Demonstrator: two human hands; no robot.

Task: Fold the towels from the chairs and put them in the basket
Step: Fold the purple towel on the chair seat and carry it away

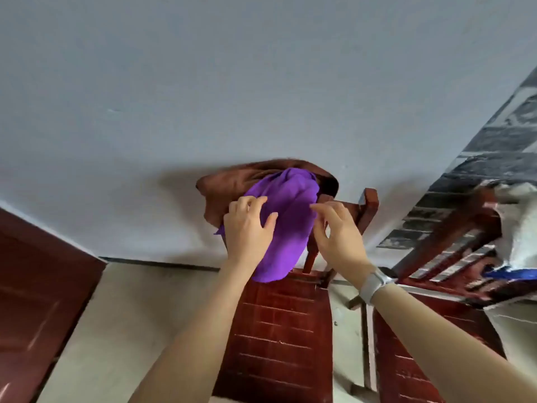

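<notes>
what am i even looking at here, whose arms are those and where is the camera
There is no machine here: the arms belong to a person wearing a wide-angle camera on their head, so you see what they see, looking forward and down. The lens bends the room, which is why the wall looks tilted. In front stands a red-brown wooden chair with a purple towel draped over its back, on top of a brown towel. The left hand lies on the purple towel, fingers spread. The right hand reaches in at its edge, fingers bent; whether it pinches the cloth yet is unclear. It has a wristband. A second chair at right carries a white towel.
</notes>
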